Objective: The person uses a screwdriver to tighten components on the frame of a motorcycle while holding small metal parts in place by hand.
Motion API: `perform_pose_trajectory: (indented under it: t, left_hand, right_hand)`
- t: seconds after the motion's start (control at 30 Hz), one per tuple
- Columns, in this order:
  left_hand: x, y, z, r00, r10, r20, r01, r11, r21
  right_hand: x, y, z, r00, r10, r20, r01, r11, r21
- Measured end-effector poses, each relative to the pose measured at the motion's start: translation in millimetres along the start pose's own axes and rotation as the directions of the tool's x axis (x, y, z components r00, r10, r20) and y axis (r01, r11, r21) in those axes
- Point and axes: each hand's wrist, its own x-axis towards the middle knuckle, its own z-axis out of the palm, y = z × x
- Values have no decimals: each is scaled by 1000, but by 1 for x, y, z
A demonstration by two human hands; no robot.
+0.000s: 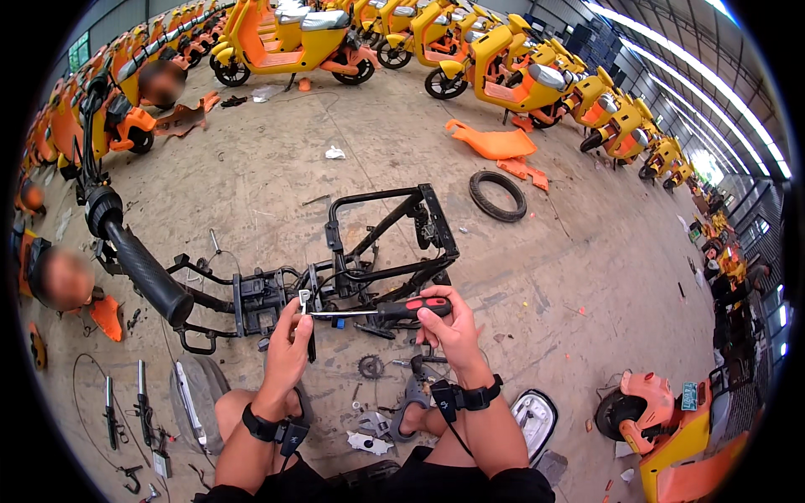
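Note:
My left hand (288, 352) pinches a small pale metal fitting (304, 296) between thumb and fingers. The tip of a screwdriver (352, 313) reaches that fitting; my right hand (453, 335) is closed round its black-and-red handle, with the shaft lying horizontally. Both hands are over a stripped black scooter frame (432, 201), whose upright rectangular section stands behind them. A handlebar grip (151, 268) rises at the left. Below my hands a small sprocket (371, 366) and assorted metal parts lie on the concrete floor.
Loose tubes (141, 402), cables and a grey bag (193, 386) lie at left. A tire (516, 210) and orange panels (495, 142) are farther ahead. Rows of yellow scooters (293, 50) line the hall. A scooter (671, 469) is at lower right, and a white-rimmed tray-like part (532, 411) beside my leg.

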Motion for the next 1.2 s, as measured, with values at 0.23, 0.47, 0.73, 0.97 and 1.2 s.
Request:
perform_pose_trajectory:
  t: [0.23, 0.47, 0.73, 0.97, 1.2]
  left_hand:
    - [-3, 20, 3, 1000, 4, 14, -5, 994, 108]
    - [-2, 14, 4, 999, 50, -9, -49, 998, 27]
    - [-5, 14, 5, 1000, 7, -19, -3, 981, 195]
    - [-3, 17, 1, 995, -101, 15, 97, 978, 183]
    - [-6, 11, 4, 998, -66, 25, 60, 982, 179]
  right_hand:
    - [0, 0, 1, 998, -27, -54, 28, 999, 17]
    - [4, 7, 4, 973, 52, -224, -72, 994, -84]
    - [8, 15, -1, 962, 40, -269, -71, 992, -107]
    - [5, 3, 5, 989, -12, -149, 3, 998, -61]
    - [9, 6, 0, 983, 11, -185, -27, 996, -82]
